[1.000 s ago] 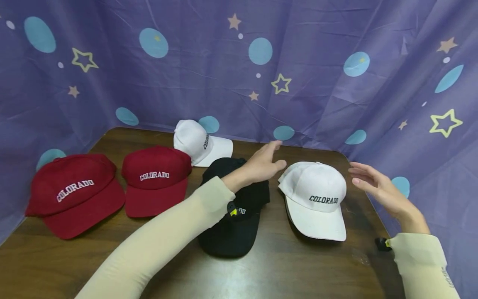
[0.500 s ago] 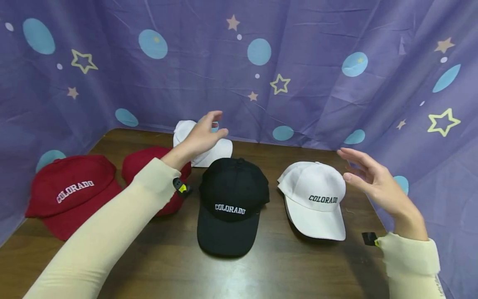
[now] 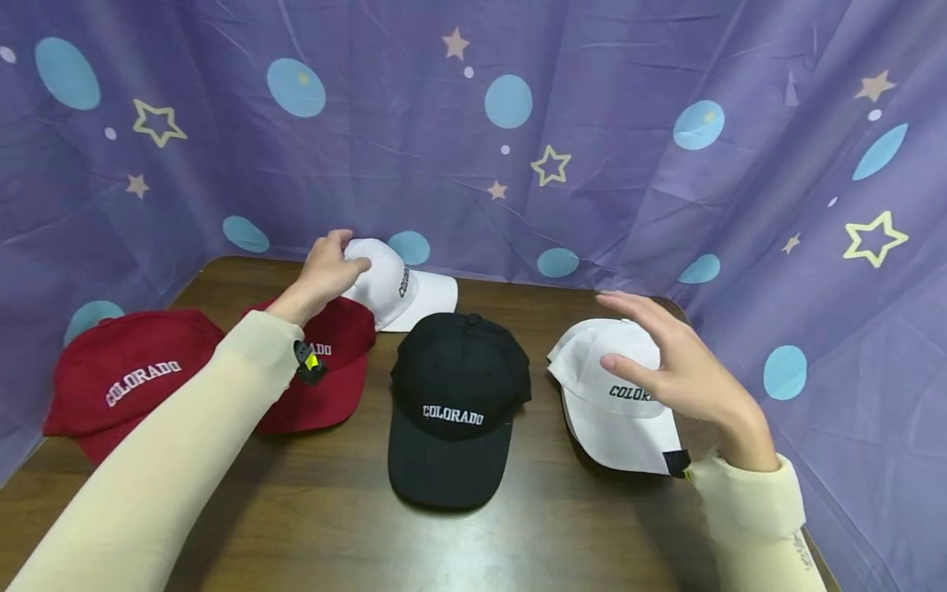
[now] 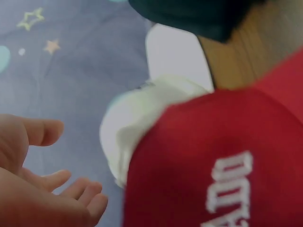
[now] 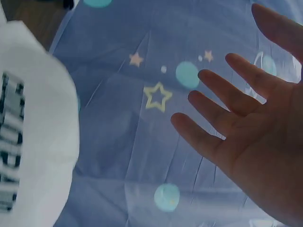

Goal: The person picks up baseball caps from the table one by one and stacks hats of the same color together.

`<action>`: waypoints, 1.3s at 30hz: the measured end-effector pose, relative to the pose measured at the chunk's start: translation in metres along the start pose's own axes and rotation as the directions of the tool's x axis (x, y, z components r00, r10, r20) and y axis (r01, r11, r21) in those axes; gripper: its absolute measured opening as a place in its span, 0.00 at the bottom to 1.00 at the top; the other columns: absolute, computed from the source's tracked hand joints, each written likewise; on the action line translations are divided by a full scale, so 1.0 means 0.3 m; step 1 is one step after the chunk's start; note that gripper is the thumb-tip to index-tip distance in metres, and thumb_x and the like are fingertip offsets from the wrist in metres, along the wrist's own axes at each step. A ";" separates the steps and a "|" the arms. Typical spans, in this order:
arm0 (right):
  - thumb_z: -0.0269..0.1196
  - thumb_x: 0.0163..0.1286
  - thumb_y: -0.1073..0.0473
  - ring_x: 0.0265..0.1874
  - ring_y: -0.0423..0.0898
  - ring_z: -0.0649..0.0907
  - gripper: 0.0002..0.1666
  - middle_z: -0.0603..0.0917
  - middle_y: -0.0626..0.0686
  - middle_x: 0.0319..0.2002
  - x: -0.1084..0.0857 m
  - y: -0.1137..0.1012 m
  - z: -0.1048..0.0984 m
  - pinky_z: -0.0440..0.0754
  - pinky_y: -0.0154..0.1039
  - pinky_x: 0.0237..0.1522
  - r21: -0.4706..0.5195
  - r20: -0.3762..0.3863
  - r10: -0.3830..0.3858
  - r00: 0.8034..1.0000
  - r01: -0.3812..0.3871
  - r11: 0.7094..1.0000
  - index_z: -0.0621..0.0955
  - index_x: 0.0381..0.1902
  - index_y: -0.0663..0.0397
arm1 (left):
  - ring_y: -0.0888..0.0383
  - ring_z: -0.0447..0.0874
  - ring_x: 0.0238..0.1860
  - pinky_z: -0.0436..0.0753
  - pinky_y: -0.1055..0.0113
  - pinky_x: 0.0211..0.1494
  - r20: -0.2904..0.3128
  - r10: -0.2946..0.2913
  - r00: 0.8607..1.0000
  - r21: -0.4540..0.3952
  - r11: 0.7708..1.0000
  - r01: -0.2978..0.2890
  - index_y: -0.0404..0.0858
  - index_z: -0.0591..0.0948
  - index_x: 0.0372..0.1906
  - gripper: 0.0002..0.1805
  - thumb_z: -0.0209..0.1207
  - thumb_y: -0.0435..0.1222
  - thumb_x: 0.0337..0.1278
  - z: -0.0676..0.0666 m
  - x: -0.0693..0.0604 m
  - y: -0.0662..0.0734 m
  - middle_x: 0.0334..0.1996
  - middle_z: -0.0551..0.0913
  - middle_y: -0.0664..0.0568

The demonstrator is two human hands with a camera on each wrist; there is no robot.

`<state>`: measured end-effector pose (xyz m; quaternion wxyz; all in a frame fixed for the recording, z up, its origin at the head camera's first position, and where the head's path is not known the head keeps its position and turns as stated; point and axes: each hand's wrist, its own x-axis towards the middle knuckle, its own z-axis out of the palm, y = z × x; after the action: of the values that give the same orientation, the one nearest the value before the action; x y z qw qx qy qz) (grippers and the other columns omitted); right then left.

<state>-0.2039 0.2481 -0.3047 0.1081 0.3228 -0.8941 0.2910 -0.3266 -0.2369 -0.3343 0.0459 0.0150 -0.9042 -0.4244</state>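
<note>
My left hand [image 3: 323,271] hovers beside the crown of the back white cap [image 3: 377,275], above the smaller red cap [image 3: 336,386]; its fingers are loosely bent and hold nothing. In the left wrist view the hand [image 4: 52,179] is apart from the white cap [image 4: 137,118] and the red cap [image 4: 199,142]. My right hand [image 3: 681,370], fingers spread, is over the right-hand white cap [image 3: 614,427] and hides part of its lettering. The right wrist view shows that palm [image 5: 255,123] empty, with the white cap [image 5: 42,127] at the left.
A black cap [image 3: 459,370] lies mid-table, brim toward the front. A larger red cap [image 3: 133,370] sits at the far left, partly behind the left sleeve. Behind the wooden table [image 3: 473,551] hangs a purple curtain [image 3: 414,164].
My left hand has moved left, from over the black cap to beside the back white cap. My right hand has shifted left over the right-hand white cap. The caps have stayed put.
</note>
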 end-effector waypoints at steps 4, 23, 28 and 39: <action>0.75 0.70 0.55 0.81 0.49 0.64 0.45 0.68 0.45 0.79 0.022 -0.044 0.050 0.66 0.51 0.77 -0.028 0.041 -0.052 0.998 0.053 0.998 0.69 0.81 0.37 | 0.33 0.54 0.79 0.58 0.42 0.82 -0.006 -0.039 0.999 0.025 0.999 0.039 0.26 0.52 0.83 0.44 0.56 0.39 0.73 -0.007 0.008 -0.043 0.78 0.57 0.26; 0.75 0.70 0.51 0.84 0.48 0.56 0.47 0.63 0.45 0.82 0.058 -0.112 0.193 0.61 0.55 0.80 -0.007 0.152 -0.099 0.983 0.101 0.995 0.67 0.82 0.43 | 0.33 0.53 0.81 0.59 0.44 0.82 0.205 -0.224 0.953 -0.025 0.972 0.233 0.20 0.41 0.82 0.50 0.58 0.43 0.77 -0.010 0.039 -0.091 0.81 0.49 0.24; 0.75 0.70 0.51 0.84 0.48 0.58 0.47 0.63 0.45 0.82 0.055 -0.098 0.182 0.63 0.55 0.79 -0.006 0.154 -0.067 0.986 0.069 0.998 0.67 0.82 0.43 | 0.49 0.79 0.67 0.77 0.60 0.71 0.242 -0.208 0.948 -0.220 0.940 0.262 0.22 0.55 0.80 0.43 0.61 0.39 0.76 0.011 0.055 -0.073 0.75 0.66 0.31; 0.75 0.70 0.49 0.83 0.50 0.60 0.46 0.65 0.45 0.81 0.047 -0.078 0.165 0.63 0.56 0.79 -0.019 0.141 -0.070 0.987 0.074 0.997 0.68 0.81 0.43 | 0.52 0.78 0.59 0.78 0.62 0.64 0.130 -0.013 0.991 -0.407 0.911 0.065 0.27 0.67 0.74 0.31 0.63 0.35 0.75 0.073 0.032 0.084 0.67 0.77 0.36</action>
<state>-0.2001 0.1971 -0.3289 0.0592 0.3732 -0.8907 0.2527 -0.3378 -0.2047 -0.3283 -0.0168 -0.0034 -0.7955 -0.6057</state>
